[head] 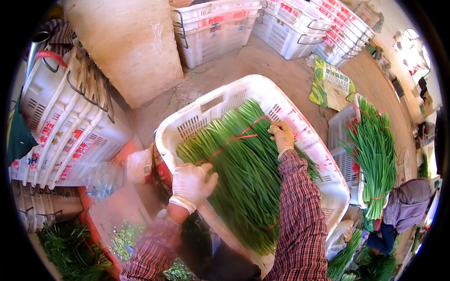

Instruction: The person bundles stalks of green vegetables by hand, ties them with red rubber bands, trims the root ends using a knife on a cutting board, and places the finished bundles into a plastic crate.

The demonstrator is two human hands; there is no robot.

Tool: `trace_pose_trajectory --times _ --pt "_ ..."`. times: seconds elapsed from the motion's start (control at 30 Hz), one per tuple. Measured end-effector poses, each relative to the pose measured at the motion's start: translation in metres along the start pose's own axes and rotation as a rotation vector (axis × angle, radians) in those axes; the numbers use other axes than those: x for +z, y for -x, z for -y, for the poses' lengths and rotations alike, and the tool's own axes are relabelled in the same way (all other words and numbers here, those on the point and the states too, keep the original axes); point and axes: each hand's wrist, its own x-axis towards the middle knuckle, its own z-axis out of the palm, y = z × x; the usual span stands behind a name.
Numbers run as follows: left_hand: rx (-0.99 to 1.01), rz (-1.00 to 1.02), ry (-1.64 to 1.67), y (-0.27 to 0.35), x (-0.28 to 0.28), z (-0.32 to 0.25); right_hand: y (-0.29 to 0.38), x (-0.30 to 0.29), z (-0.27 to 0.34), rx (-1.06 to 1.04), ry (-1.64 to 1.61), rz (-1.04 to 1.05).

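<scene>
In front of me a white plastic crate (pixel 255 82) holds bundles of long green leaves, likely garlic chives (pixel 246 175), tied with red bands. My left hand (pixel 195 182), in a pale glove, is curled at the left edge of the nearest bundle, by its band; the leaves there are blurred. At the far right edge of the bundles is my right hand (pixel 282 135), also gloved. Its fingers are bent between the leaves and the crate wall, with the fingertips partly hidden. The lower leaves reach down beside my right sleeve.
Nested white crates (pixel 63 123) stand at left, with more crates (pixel 218 35) behind. A second crate (pixel 342 126) at right carries tied chives (pixel 376 158). A printed fertilizer sack (pixel 332 82) lies on the floor. A person (pixel 404 207) bends at lower right. Loose greens (pixel 70 242) lie at lower left.
</scene>
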Motion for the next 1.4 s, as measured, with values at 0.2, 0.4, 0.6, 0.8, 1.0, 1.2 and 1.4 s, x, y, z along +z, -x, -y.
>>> trace_pose_trajectory --times 0.2,0.4,0.6,0.8,1.0,1.2,1.4 --pt "0.019 -0.032 -0.028 0.004 0.002 0.006 0.002 0.023 0.004 0.028 -0.501 0.086" --pt "0.008 -0.037 -0.018 0.005 0.001 0.007 -0.008 0.035 0.014 -0.068 -0.548 0.111" --pt "0.024 -0.066 0.012 0.003 0.001 0.005 -0.016 0.043 0.012 -0.107 -0.445 0.126" --pt "0.007 -0.056 0.020 0.005 -0.002 0.006 -0.006 0.106 0.015 -0.254 -0.157 0.269" --pt "0.012 -0.041 0.021 0.004 0.003 0.005 0.110 0.134 0.100 -0.497 -0.217 0.529" --pt "0.143 -0.191 -0.101 0.009 0.016 0.022 0.224 0.150 0.177 -1.044 0.293 0.847" --pt "0.023 -0.091 0.040 0.004 0.004 0.008 0.098 0.069 0.114 -0.469 0.834 0.160"
